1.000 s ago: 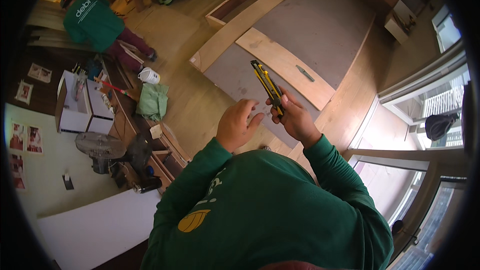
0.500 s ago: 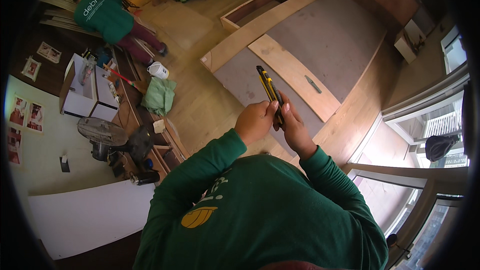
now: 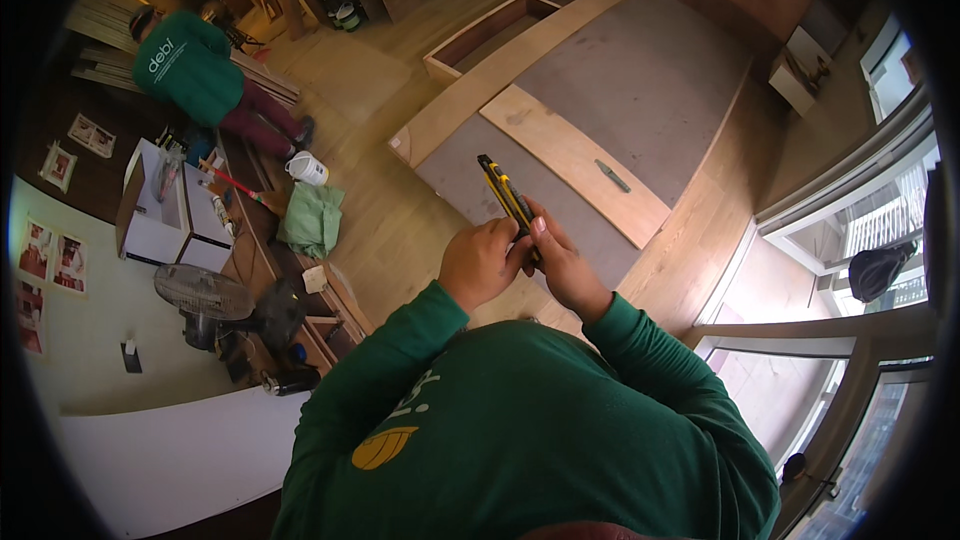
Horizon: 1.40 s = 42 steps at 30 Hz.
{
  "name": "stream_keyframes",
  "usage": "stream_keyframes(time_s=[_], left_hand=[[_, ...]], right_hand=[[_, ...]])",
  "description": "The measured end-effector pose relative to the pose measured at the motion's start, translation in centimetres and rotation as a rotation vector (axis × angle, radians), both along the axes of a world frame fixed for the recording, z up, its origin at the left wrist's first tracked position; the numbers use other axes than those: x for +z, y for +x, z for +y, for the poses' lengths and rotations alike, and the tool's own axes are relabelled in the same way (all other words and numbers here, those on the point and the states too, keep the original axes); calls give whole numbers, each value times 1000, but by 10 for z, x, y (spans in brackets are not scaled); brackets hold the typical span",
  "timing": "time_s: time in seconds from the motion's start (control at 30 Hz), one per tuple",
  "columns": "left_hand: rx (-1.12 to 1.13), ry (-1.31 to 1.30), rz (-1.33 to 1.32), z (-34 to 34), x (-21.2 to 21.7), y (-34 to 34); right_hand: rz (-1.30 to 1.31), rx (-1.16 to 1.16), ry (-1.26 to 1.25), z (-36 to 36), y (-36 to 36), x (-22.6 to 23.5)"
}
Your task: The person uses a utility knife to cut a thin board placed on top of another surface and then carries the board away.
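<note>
A black and yellow utility knife (image 3: 503, 190) is held up in front of my chest, its far end pointing away and a little to the left. My left hand (image 3: 480, 262) closes round its near end from the left. From the other side my right hand (image 3: 566, 265) grips the same end, thumb lying along the handle. The fingers hide the lower part of the knife. Beyond them, a light wooden board (image 3: 545, 140) lies across a large grey panel (image 3: 650, 65), and a slim grey-green tool (image 3: 612, 175) rests on that board.
A wood-framed box section (image 3: 500, 25) adjoins the panel. To the left are a fan (image 3: 205, 292), a white open box (image 3: 165, 205), a green bag (image 3: 312, 220) and a white bucket (image 3: 307, 169). A person in green (image 3: 190, 65) bends at the far left. Windows (image 3: 860, 230) line the right.
Both hands have shifted left and slightly nearer with the knife, still gripping it. The whole view has moved a little, and the person at far left stands slightly differently.
</note>
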State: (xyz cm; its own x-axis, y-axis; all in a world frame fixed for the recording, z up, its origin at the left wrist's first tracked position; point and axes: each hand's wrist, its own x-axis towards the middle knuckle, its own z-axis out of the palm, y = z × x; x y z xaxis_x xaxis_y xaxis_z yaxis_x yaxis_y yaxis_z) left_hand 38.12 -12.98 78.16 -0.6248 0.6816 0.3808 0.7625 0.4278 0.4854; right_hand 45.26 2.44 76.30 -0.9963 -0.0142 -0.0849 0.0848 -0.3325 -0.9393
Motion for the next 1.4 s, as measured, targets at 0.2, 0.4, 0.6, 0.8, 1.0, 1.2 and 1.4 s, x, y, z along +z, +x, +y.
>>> stream_keyframes(time_s=[0.2,0.4,0.6,0.8,1.0,1.2,1.4], left_hand=[[64,130,-286,0,8,12],[36,138,-484,-9,-4,24],[12,101,-530,-7,-7,26],[30,218,-472,-2,-6,20],[-3,298,-393,0,-3,12],[-30,351,-741,23,4,9],[38,462,-1234,23,-3,12]], right_hand=[[-63,-81,-259,3,-2,5],[58,-41,-470,28,-1,20],[28,-90,-435,40,1,26],[-49,-223,-352,37,1,26],[-76,-272,-243,37,-1,16],[-63,-317,-51,29,4,12],[76,-175,-91,7,5,-10]])
